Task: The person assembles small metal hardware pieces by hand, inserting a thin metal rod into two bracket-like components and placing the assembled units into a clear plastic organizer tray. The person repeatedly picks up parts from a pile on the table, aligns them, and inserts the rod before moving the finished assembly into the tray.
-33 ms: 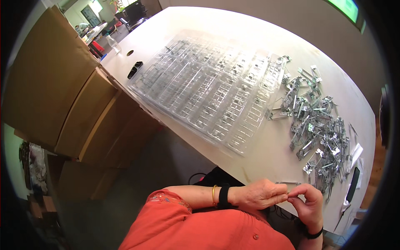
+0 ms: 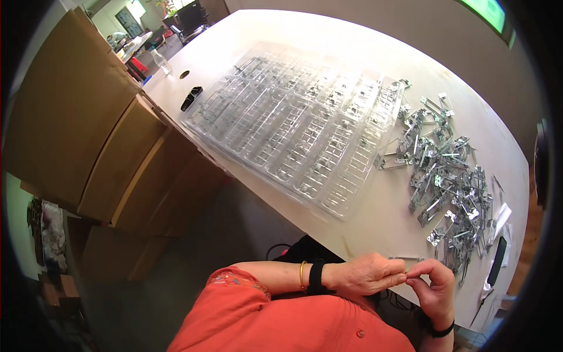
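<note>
My left hand [image 2: 368,274] and my right hand [image 2: 433,288] meet at the near edge of the table. Both are closed, their fingertips pinched together. Whatever sits between the tips is too small and too covered to make out. Just beyond my fingers lies a thin metal bracket [image 2: 406,258] on the tabletop. A large heap of shiny metal brackets [image 2: 448,170] spreads over the right side of the table, touched by neither hand. Left of the heap, a clear plastic tray [image 2: 334,212] with long compartments holds many metal pieces in rows.
Tall cardboard boxes [image 2: 64,117] stand along the table's left side. On the white table [image 2: 328,232] are a black object [image 2: 191,98] and a clear bottle [image 2: 160,61] at the far left. A dark-handled tool [image 2: 498,259] and white paper [image 2: 502,218] lie at the right edge.
</note>
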Motion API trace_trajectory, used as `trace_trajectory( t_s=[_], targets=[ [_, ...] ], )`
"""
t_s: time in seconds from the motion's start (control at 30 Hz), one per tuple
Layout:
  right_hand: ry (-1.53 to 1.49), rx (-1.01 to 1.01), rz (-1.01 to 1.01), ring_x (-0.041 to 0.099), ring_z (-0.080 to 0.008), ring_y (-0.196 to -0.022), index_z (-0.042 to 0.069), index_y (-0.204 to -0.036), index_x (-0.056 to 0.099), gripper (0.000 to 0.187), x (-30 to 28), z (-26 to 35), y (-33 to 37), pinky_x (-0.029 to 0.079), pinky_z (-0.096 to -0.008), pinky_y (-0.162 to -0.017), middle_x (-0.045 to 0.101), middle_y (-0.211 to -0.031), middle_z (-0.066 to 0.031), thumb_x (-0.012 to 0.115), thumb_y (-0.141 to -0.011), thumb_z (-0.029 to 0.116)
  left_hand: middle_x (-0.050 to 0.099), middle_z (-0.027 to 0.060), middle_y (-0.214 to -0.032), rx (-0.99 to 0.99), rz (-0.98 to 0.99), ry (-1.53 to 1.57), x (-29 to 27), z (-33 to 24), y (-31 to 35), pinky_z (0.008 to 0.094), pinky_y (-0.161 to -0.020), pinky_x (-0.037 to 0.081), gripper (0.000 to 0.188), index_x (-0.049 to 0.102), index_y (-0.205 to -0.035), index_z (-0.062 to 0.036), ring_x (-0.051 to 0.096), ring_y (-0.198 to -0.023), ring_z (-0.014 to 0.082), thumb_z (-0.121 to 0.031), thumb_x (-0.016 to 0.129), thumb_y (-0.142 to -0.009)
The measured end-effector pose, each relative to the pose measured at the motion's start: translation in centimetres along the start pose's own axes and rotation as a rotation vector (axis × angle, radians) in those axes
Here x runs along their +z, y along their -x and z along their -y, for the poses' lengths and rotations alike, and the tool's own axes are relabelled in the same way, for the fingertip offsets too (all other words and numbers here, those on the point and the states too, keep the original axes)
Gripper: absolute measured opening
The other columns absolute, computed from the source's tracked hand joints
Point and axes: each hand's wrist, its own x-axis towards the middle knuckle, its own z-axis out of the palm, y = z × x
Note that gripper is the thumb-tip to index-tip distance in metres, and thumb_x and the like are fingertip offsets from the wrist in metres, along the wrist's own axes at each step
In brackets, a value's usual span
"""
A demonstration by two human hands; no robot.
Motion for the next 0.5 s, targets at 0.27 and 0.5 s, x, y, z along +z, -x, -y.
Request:
trace_trajectory(
  t_s=[0.27,0.5],
  targets=[
    [-0.239,-0.049,-0.318,0.073,-0.0185,-0.091,0.001,-0.114,0.063,0.012,0.2,-0.6,1.3,0.06,-0.0334,-0.084,0.076,-0.11,-0.0145,0.072,-0.106,0.002,0.067,0.0168,-0.088,0.239,-0.31,-0.462,1.3,2.0,-0.3,0.0489,-0.07,0.055,0.011,0.065,-0.108,-0.0021,0.068,-0.078,0.0389,-0.011,0.071,-0.105],
    [-0.163,-0.106,-0.419,0.072,-0.0141,-0.094,0.001,-0.12,0.057,0.012,-2.1,0.5,1.3,0.062,-0.029,-0.088,0.074,-0.118,-0.0182,0.066,-0.113,0.006,0.07,0.0169,-0.105,0.196,-0.464,-0.671,-0.1,1.2,0.0,0.0423,-0.075,0.057,0.024,0.07,-0.107,-0.0008,0.069,-0.088,0.0346,0.009,0.079,-0.087]
  ],
)
